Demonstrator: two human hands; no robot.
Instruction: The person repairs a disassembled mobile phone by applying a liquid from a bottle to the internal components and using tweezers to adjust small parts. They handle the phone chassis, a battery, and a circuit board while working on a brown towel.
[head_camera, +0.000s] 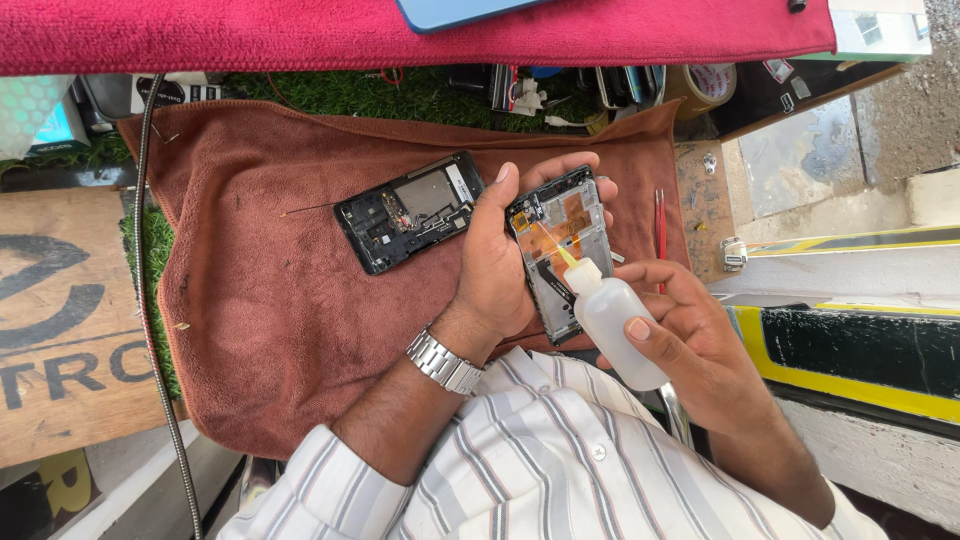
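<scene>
Striped shirt sleeve (520, 460) fills the bottom of the view, w/ a metal wristwatch (445, 361) on the left wrist at 6 o'clock. Left hand (500, 265) is wrapped around an opened phone (562, 250), back cover off, circuit board and orange flex showing; thumb near the top edge, fingers curled over the far long edge. Right hand (690, 335) at 4 o'clock is closed on a small translucent squeeze bottle (615, 320), its yellow nozzle tip touching the phone's inside just below the camera area. Second phone frame (410, 212) lies flat on the brown towel (260, 300) at 10 o'clock, just beside the left hand but apart from it. Towel has wide bare room toward 8–9 o'clock; its left edge runs next to a grey cable (150, 300) and a wooden board (60, 320). Red tweezers (661, 235) lie at 2 o'clock at the towel's right edge, close to the held phone. Red cloth shelf (420, 35) spans 12 o'clock, w/ clutter of small parts and a tape roll (705, 85) under it. Tight gap on the right side between hands and the yellow-black panel (850, 350) at 3 o'clock.
</scene>
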